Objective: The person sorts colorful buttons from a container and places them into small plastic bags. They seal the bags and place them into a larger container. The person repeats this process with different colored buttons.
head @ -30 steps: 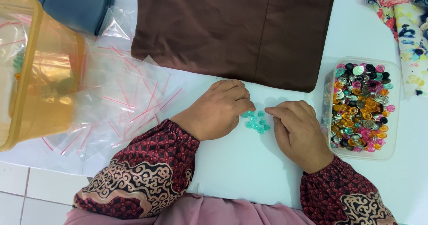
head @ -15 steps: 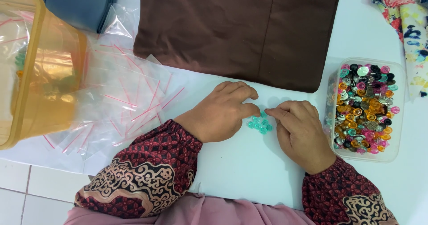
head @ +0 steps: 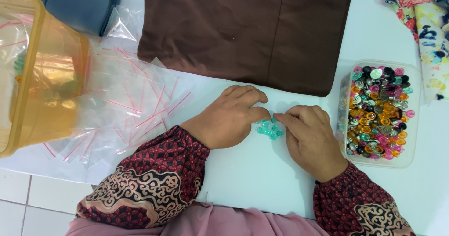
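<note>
A small cluster of teal buttons [head: 269, 129] lies on the white table between my two hands. My left hand [head: 231, 115] rests palm down, its fingertips touching the cluster's left side. My right hand [head: 309, 140] is also palm down, and its index finger touches the cluster from the right. Neither hand lifts anything. A clear plastic box [head: 413, 157] full of mixed coloured buttons stands just right of my right hand.
A folded brown cloth [head: 243, 30] lies beyond my hands. Several clear zip bags with red strips [head: 126, 110] spread at the left, beside a translucent orange container [head: 42, 77]. Floral fabric [head: 428, 21] is at the top right, blue cloth [head: 79, 2] at the top left.
My hands have closed in slightly on the teal buttons, gathering them into a tighter cluster. Everything else stays put.
</note>
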